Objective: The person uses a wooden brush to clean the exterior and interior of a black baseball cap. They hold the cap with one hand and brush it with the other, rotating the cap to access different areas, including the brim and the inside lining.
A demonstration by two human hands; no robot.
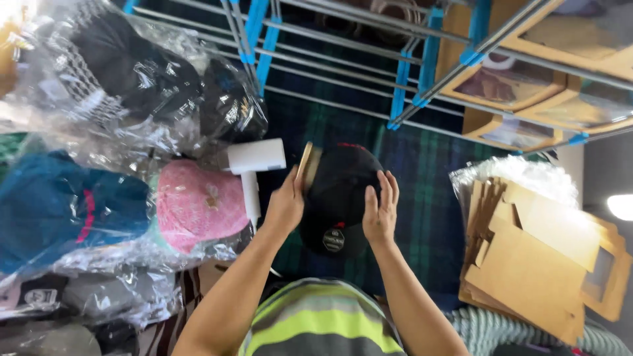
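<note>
A black cap (337, 198) with a round sticker on its brim is held up between both my hands. My left hand (285, 206) grips a flat tan wooden brush (304, 165) pressed against the cap's left side. My right hand (380, 209) cups the cap's right side with fingers spread along the crown. A small red mark shows at the cap's top edge.
A white handheld steamer (254, 168) lies left of the cap. Plastic-wrapped caps, one pink (198, 204), one blue (66, 207), pile at left. Flat brown cardboard boxes (537, 254) stack at right. A metal rack with blue joints (402, 79) stands over plaid cloth.
</note>
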